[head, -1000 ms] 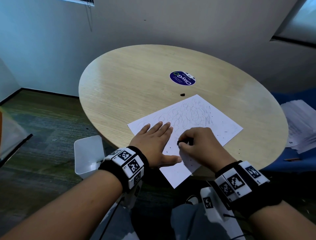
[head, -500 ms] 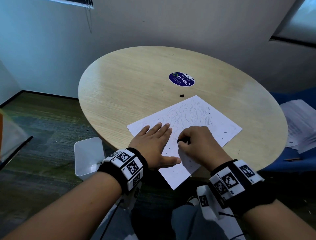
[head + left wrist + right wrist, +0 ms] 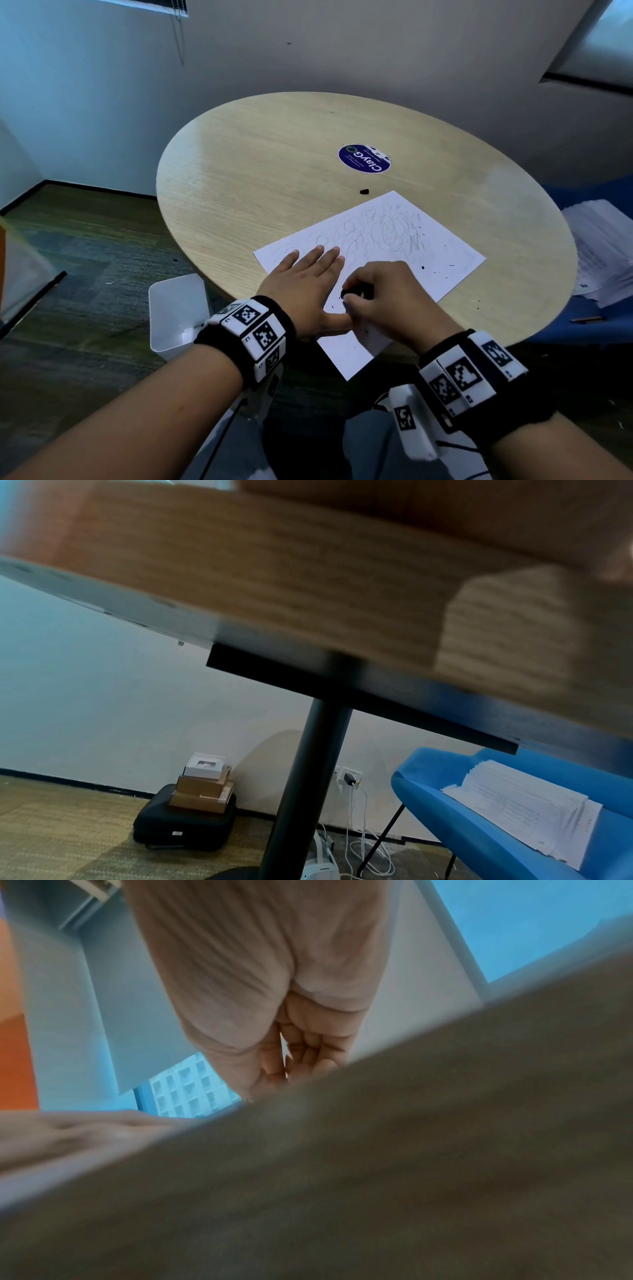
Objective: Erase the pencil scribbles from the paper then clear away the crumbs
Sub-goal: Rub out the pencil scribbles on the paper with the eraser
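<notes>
Your left hand [image 3: 308,291], spread flat, still pins the paper [image 3: 445,267] at the table's [image 3: 274,171] 5 o'clock edge. Your right hand [image 3: 387,301] keeps pinching the eraser [image 3: 351,293]; scribbles [image 3: 376,236] remain at 12 o'clock, so erasing continues.

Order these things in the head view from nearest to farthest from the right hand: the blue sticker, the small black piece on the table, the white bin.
1. small black piece, beyond the paper's far edge.
2. white bin, on the floor, left.
3. blue sticker, farther back on the table.
</notes>
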The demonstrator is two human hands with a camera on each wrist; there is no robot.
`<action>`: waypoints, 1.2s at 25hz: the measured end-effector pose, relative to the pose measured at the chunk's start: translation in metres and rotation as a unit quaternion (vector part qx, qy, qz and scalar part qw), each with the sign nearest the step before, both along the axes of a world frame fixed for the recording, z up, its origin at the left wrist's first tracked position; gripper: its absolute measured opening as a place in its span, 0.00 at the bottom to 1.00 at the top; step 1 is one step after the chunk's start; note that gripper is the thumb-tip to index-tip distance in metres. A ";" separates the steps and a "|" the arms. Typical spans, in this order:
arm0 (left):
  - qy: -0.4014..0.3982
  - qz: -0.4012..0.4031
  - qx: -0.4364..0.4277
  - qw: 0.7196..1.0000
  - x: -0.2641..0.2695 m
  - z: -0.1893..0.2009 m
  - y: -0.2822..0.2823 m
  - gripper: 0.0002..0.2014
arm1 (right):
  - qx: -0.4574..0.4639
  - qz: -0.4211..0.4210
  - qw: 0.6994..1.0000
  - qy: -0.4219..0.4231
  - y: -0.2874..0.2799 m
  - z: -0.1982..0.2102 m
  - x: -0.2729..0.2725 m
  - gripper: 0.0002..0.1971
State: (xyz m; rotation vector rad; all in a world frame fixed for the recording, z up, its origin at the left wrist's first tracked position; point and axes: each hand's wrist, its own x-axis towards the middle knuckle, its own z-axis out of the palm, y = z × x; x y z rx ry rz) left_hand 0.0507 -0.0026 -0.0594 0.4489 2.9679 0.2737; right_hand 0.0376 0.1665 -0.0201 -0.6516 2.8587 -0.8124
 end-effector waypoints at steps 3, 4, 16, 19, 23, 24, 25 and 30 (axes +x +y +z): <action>-0.008 -0.001 -0.002 1.000 -0.001 0.000 0.000 0.52 | 0.006 -0.055 0.998 0.020 0.010 0.002 -0.014 0.06; -0.009 -0.002 -0.002 1.000 -0.001 0.000 0.000 0.52 | 0.005 -0.070 0.997 0.025 0.013 0.002 -0.015 0.06; -0.008 -0.002 -0.004 1.000 0.000 0.000 0.000 0.51 | 0.017 -0.001 1.000 0.009 0.007 0.002 -0.001 0.06; -0.008 -0.002 -0.005 1.000 -0.001 0.000 -0.001 0.52 | 0.007 -0.002 1.000 0.000 0.015 0.002 -0.006 0.06; -0.009 -0.001 -0.004 1.000 0.000 0.000 0.000 0.52 | 0.017 -0.024 0.999 0.028 0.018 0.002 -0.006 0.06; -0.008 -0.001 -0.004 1.000 -0.001 0.000 0.000 0.52 | 0.012 0.008 1.000 0.008 0.014 0.003 -0.001 0.05; -0.009 -0.001 -0.003 1.000 -0.001 0.000 0.000 0.51 | 0.008 0.035 0.999 -0.013 0.011 0.005 0.004 0.05; -0.014 -0.003 -0.002 1.000 0.000 0.000 0.000 0.54 | 0.017 -0.022 0.999 0.032 0.020 0.004 -0.009 0.06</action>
